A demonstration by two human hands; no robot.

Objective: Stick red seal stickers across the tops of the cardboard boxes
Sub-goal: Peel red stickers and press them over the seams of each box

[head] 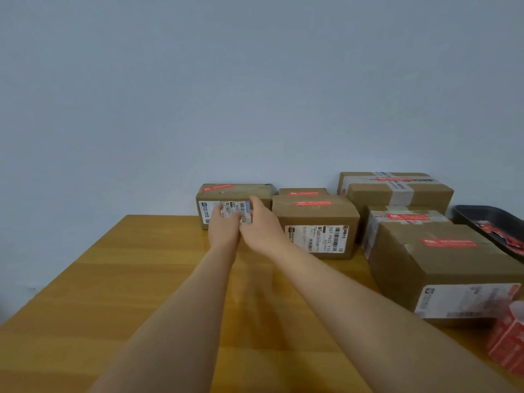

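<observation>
Both hands reaching to a far cardboard box (234, 204) on a wooden table (119, 279).
Left hand (224, 226) and right hand (259, 231) pressed against its labelled front, grip unclear; red sticker (217, 188) across top.

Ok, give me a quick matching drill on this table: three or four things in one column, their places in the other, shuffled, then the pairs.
Things:
1. black tray
2. roll of red stickers
3. box both hands touch
4. taped box with white strip

Places:
A. far left of the row, against the wall
B. right edge of the table, behind the nearest box
C. bottom right corner, nearest the camera
D. back right, behind the other boxes

Pairs: 1-B, 2-C, 3-A, 4-D
</observation>
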